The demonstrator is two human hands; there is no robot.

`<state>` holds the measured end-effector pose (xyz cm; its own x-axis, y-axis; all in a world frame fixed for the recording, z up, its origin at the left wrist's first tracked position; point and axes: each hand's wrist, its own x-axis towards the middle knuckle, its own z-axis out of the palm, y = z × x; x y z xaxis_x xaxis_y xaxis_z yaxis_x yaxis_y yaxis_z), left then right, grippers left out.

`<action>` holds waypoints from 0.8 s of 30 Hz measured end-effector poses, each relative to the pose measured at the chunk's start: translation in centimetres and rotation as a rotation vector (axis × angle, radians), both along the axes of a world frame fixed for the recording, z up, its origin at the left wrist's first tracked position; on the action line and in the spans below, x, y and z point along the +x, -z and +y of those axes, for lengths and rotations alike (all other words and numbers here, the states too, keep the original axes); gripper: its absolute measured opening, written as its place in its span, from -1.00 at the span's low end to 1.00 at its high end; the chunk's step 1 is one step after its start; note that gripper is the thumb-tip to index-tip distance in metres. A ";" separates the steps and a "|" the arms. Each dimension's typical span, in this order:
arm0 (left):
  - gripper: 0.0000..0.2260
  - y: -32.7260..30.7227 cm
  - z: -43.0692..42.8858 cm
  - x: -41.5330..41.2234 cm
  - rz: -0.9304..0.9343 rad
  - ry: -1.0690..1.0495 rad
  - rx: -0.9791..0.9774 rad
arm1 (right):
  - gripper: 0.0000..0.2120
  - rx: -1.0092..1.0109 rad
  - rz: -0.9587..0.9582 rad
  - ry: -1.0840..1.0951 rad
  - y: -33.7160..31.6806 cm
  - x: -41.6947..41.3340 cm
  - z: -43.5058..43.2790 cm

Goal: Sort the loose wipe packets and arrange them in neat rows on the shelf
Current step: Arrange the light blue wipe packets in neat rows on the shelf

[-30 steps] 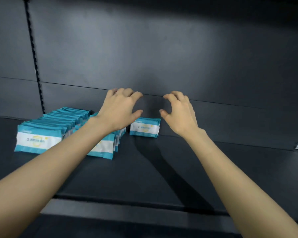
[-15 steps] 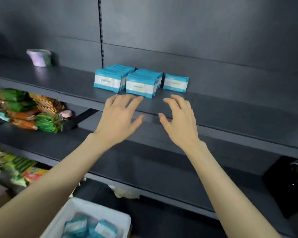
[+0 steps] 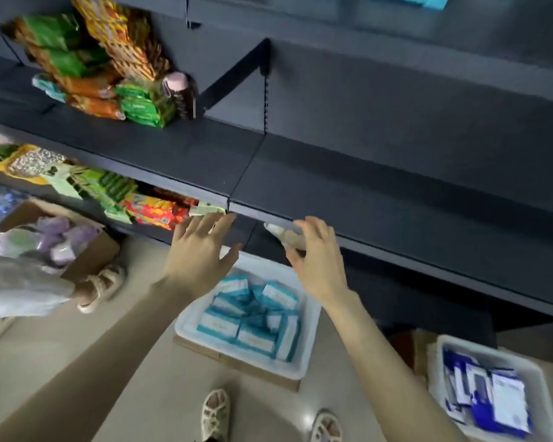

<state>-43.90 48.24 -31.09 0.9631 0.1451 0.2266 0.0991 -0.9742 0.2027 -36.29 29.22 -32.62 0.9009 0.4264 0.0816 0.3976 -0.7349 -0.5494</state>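
Lowered from the shelved rows, the left hand (image 3: 201, 250) and right hand (image 3: 316, 260) are now held wide and empty above the white bin (image 3: 310, 333) on the floor (image 3: 268, 409), where the loose wipe packets (image 3: 253, 317) are heaped askew, so a packet could be dropped if several are grabbed at once.
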 end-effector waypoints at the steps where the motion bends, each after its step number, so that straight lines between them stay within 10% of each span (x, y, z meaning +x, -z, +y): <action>1: -0.57 1.9 1.4 -0.3 0.065 0.008 -0.003 | -0.60 0.001 0.057 0.020 1.9 -0.6 1.2; 11: -0.60 20.9 7.8 -0.4 0.534 -0.193 -0.361 | -0.57 -0.098 0.511 0.237 21.0 -3.8 7.5; 24: -0.43 45.1 6.0 4.8 0.603 -0.793 -0.960 | -0.39 0.201 0.799 0.790 43.4 0.5 7.8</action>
<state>-39.15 54.22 -76.16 0.4630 0.5556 -0.6906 0.8668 -0.1213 0.4836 -35.76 37.05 -76.00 0.7363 -0.2384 -0.6332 -0.6532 -0.4947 -0.5733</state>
